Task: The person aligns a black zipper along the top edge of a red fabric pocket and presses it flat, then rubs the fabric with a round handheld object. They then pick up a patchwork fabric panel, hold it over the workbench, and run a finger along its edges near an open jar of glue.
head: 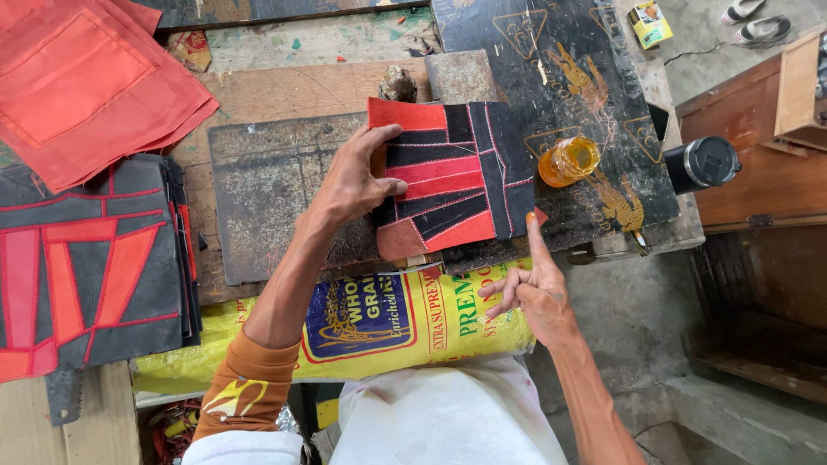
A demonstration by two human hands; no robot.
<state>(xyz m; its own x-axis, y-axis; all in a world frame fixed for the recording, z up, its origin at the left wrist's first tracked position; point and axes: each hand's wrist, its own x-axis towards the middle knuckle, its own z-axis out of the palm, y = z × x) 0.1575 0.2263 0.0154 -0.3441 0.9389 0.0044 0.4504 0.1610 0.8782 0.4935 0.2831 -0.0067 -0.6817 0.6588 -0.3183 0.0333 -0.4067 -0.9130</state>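
Left hand is gripping the left edge of a red-and-black patchwork leather panel, thumb on top, pinning it to the counter. Right hand holds nothing: index finger out, touching the panel's corner at 5 o'clock, other fingers loosely curled. An amber glue jar sits at 3 o'clock, a stack of similar panels at 9.

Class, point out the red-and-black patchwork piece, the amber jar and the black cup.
red-and-black patchwork piece [452, 176], head view, middle of its face
amber jar [568, 161], head view, its side
black cup [702, 163], head view, its lid
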